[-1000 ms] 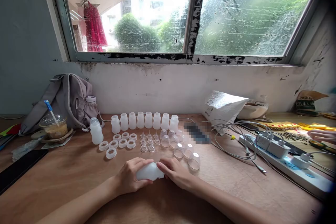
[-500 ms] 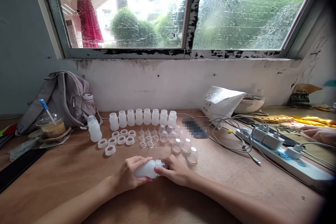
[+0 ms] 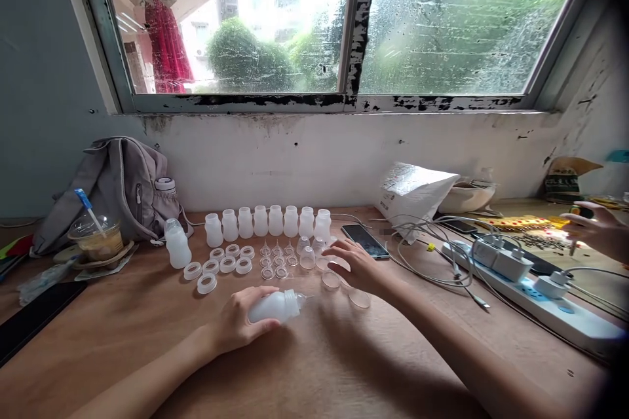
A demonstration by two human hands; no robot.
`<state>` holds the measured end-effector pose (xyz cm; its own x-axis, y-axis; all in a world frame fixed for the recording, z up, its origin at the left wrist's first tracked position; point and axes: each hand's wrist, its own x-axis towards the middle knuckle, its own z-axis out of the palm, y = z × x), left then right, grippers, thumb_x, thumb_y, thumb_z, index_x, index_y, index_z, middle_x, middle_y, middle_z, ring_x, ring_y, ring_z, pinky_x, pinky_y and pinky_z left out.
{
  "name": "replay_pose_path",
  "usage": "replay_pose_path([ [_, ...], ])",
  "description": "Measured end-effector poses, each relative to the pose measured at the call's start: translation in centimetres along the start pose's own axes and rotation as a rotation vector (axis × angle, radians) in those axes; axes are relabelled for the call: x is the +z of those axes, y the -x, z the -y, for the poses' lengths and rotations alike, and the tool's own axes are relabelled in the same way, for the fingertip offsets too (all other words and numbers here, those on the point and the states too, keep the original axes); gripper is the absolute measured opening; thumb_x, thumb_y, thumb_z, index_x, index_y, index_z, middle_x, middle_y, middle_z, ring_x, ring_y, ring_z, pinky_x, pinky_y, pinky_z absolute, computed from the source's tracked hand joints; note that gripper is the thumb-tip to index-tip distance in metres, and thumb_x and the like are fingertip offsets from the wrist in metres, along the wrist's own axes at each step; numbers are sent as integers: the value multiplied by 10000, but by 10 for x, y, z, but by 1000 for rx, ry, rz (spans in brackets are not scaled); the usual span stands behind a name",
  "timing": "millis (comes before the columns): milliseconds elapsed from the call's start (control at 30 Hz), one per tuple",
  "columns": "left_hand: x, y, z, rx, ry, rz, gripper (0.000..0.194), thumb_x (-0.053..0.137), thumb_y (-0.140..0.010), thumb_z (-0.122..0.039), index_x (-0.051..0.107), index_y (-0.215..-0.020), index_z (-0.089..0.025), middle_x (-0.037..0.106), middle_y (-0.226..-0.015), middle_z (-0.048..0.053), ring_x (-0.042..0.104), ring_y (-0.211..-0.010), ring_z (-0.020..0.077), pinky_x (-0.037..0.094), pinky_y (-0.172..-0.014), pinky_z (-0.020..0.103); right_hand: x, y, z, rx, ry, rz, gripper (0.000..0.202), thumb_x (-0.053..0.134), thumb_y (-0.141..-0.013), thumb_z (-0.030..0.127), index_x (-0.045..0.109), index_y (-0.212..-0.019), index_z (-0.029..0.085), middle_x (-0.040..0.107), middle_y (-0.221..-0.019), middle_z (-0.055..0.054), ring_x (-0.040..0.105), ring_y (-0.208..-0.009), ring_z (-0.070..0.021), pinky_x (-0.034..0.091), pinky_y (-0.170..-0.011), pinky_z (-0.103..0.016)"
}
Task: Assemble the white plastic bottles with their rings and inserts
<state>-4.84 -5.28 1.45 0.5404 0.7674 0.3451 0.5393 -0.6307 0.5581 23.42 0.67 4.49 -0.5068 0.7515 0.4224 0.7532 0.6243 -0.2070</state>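
My left hand (image 3: 242,321) is wrapped around a frosted white baby bottle (image 3: 270,309), which lies tilted with its mouth to the right. A collar ring (image 3: 291,303) and a transparent nipple (image 3: 303,299) are on that mouth. My right hand (image 3: 354,266) is over the transparent dome caps (image 3: 307,258), fingers apart, partly hiding several of them; I see nothing held in it. White collar rings (image 3: 207,283) and transparent nipples (image 3: 281,272) lie in groups left of the caps. Behind them stands a row of open bottles (image 3: 260,222).
An assembled, capped bottle (image 3: 177,245) stands left of the row. A phone (image 3: 366,241), tangled cables (image 3: 427,262) and a power strip (image 3: 535,294) lie to the right. At left are a drink cup (image 3: 98,236) and a backpack (image 3: 118,177). Another person's hand (image 3: 599,229) works at far right.
My right hand has let go of the bottle's mouth and moved right and forward over the dome caps. My left hand keeps the bottle. The other person's hand has risen, holding a tool.
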Motion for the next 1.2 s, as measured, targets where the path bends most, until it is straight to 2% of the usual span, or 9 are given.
replay_pose_path([
  [167,0,-1,4,-23,26,7,412,535,-737,-418,492,-1098,-226,602,-1014,21,565,-856,169,451,-752,266,2,4,-10,51,149,166,212,514,-759,225,581,-958,250,615,-912,-65,494,-920,-241,307,-776,-401],
  [267,-1,-2,6,-29,44,11,400,523,-748,-412,484,-1091,-211,613,-939,14,568,-786,149,449,-716,249,4,5,-10,63,107,161,207,525,-739,186,571,-936,233,626,-881,-54,505,-898,-230,312,-772,-394],
  [400,-6,-2,7,-48,13,8,395,518,-751,-410,483,-1093,-216,611,-934,13,564,-778,149,443,-712,247,1,2,-6,126,-106,70,187,510,-762,275,554,-925,196,610,-857,-54,532,-808,-190,370,-726,-343],
  [567,-11,-3,14,-101,-15,-6,394,503,-751,-427,487,-1087,-220,612,-940,17,567,-798,165,446,-694,258,-5,0,5,174,-475,13,313,471,-775,442,552,-907,170,603,-822,-46,544,-727,-154,407,-616,-262],
  [700,-12,-3,17,-112,-29,-20,419,523,-734,-436,485,-1096,-228,613,-951,15,566,-846,179,445,-722,268,6,3,16,161,-612,64,339,485,-762,473,561,-860,157,595,-753,-34,542,-691,-144,417,-608,-255],
  [867,-10,0,9,-46,-23,19,409,535,-730,-423,492,-1085,-224,614,-937,12,570,-814,165,445,-717,255,22,11,34,153,-755,135,303,505,-762,441,547,-844,152,591,-731,-30,548,-651,-130,433,-609,-257],
  [1200,-9,0,4,-49,-42,19,410,548,-725,-407,498,-1083,-214,623,-930,12,578,-813,164,450,-723,254,33,16,45,191,-916,213,305,520,-755,434,502,-821,136,591,-662,-33,552,-601,-122,451,-572,-259],
])
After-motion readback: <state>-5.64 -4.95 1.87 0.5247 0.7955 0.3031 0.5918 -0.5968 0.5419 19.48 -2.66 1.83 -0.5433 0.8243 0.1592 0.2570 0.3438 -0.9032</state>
